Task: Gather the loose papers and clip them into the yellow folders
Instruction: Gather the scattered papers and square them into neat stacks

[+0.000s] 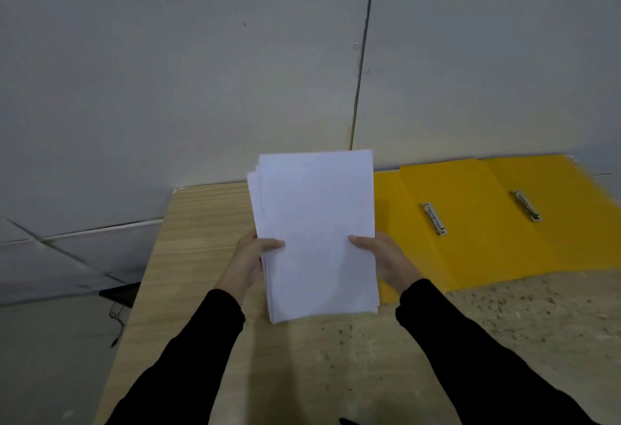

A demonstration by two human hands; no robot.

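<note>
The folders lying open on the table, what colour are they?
Yellow folders, seen in the head view.

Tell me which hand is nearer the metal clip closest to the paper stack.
Right. The right hand grips the paper stack at its right edge, just left of that clip; the left hand grips the opposite edge, papers between.
</note>
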